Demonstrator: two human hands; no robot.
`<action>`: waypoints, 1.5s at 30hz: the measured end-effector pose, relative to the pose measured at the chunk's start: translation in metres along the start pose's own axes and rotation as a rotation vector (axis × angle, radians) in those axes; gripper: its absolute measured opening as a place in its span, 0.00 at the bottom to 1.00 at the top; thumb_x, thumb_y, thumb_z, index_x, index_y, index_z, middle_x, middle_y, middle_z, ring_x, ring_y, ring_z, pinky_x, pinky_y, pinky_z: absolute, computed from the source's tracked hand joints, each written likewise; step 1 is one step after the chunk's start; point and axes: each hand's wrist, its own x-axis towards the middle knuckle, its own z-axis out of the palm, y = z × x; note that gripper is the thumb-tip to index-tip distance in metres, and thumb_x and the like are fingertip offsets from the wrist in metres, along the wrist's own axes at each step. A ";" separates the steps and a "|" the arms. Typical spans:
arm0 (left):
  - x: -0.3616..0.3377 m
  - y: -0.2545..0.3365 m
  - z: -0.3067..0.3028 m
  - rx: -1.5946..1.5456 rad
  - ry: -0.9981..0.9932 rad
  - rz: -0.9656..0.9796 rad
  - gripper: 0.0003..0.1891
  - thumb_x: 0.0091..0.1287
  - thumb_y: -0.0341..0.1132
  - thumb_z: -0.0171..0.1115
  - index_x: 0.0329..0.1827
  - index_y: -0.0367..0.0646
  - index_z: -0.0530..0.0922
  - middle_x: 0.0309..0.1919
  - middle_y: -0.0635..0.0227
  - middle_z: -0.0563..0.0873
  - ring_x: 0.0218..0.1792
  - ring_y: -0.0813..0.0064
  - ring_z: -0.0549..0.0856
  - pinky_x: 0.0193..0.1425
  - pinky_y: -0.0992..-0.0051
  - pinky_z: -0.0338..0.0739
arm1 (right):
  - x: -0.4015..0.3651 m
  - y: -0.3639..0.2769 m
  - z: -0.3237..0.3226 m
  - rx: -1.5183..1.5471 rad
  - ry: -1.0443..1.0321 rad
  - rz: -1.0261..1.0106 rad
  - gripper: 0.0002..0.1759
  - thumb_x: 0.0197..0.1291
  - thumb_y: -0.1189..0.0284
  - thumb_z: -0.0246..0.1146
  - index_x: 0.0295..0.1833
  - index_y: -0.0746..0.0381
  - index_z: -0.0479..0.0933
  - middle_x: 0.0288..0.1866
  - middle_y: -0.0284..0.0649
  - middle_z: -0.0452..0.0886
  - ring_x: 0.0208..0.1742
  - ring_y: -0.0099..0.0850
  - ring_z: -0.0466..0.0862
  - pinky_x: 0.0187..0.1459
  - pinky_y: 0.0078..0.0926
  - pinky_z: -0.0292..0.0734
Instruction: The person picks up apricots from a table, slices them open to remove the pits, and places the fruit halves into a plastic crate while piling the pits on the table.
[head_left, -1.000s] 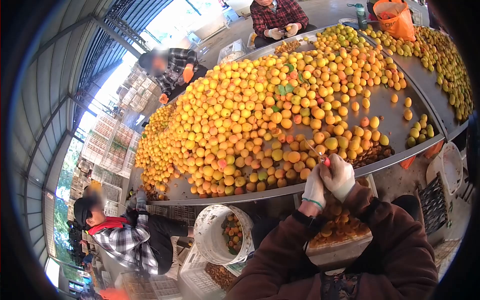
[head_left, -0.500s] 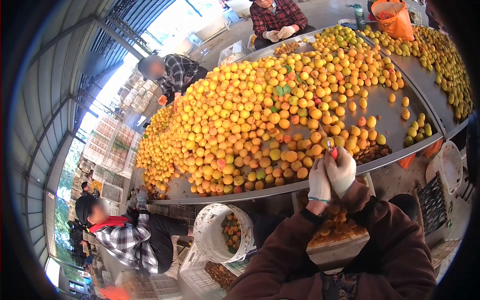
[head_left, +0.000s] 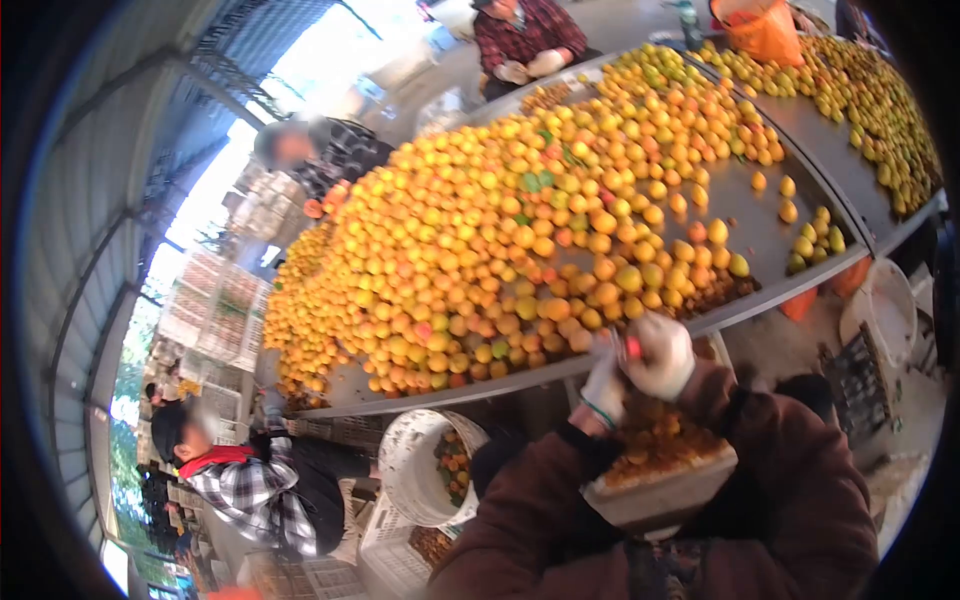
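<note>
My right hand (head_left: 660, 358), in a white glove, is closed around the red handle (head_left: 632, 347) of what looks like a small knife; its blade is lost in blur. Pressed close beside it, my gloved left hand (head_left: 604, 385) has its fingers drawn together, and motion blur hides what they hold. Both hands are over the near edge of the metal table (head_left: 745, 312). Just beyond them lies a large heap of apricots (head_left: 470, 260). Below my hands, a crate of opened apricots (head_left: 668, 440) stands between my knees.
A white bucket (head_left: 405, 465) with some fruit stands to the left, above a white plastic crate (head_left: 385, 545). Small green apricots (head_left: 818, 240) lie at the table's right. Other people sit around the table, one in a plaid shirt (head_left: 240, 490). An orange bag (head_left: 765, 35) stands at the back.
Both hands have moved down and left, toward my body and over the table edge. The blade visible earlier is now blurred out. The whole view has shifted slightly.
</note>
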 end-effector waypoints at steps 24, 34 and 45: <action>-0.044 0.032 0.001 1.114 0.031 0.191 0.38 0.73 0.68 0.42 0.53 0.39 0.83 0.23 0.72 0.78 0.22 0.82 0.76 0.25 0.80 0.66 | 0.013 0.003 -0.012 0.704 0.135 0.959 0.21 0.58 0.59 0.69 0.48 0.64 0.82 0.33 0.32 0.82 0.35 0.20 0.79 0.39 0.20 0.75; -0.057 0.025 0.058 0.262 -0.104 0.165 0.24 0.80 0.54 0.40 0.56 0.45 0.75 0.31 0.75 0.80 0.23 0.81 0.77 0.24 0.82 0.66 | 0.006 -0.001 0.007 0.525 0.043 0.758 0.17 0.61 0.60 0.66 0.38 0.65 0.78 0.28 0.39 0.82 0.31 0.24 0.80 0.38 0.27 0.76; -0.049 0.029 0.054 0.268 -0.034 0.180 0.27 0.77 0.60 0.42 0.35 0.45 0.74 0.15 0.72 0.70 0.13 0.80 0.64 0.16 0.79 0.57 | 0.044 -0.014 -0.033 1.053 0.320 0.771 0.13 0.67 0.64 0.63 0.33 0.57 0.71 0.19 0.26 0.70 0.15 0.16 0.65 0.17 0.17 0.58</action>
